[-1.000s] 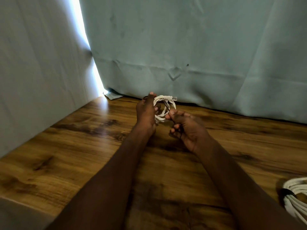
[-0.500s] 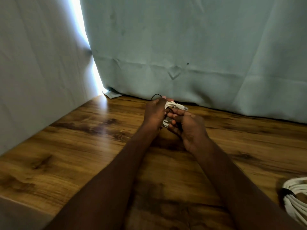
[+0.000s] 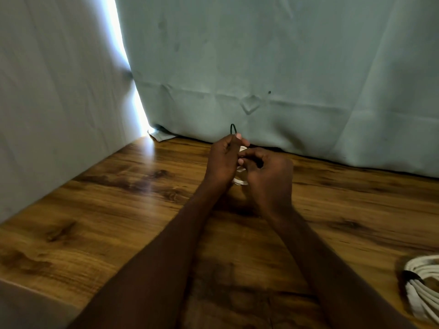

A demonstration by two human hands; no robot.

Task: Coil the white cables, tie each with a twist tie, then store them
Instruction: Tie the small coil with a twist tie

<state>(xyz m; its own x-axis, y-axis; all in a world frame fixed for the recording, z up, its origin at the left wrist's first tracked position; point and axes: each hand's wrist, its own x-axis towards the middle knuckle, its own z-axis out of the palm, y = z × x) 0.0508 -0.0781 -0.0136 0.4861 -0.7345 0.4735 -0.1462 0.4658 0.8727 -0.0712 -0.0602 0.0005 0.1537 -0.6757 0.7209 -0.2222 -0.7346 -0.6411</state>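
The hands have moved closer together: the left hand pinches a thin black twist tie, and the right hand fingers grip the small white coiled cable above the brown wooden desk.

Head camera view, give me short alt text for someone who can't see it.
Two bare hands, the left hand and right hand, hold a small coiled white cable together above a brown wood-grain table, with a thin black twist tie looping up from the left fingers. A larger white cable bundle bound with a black band lies at the table's right edge, before a pale green curtain.
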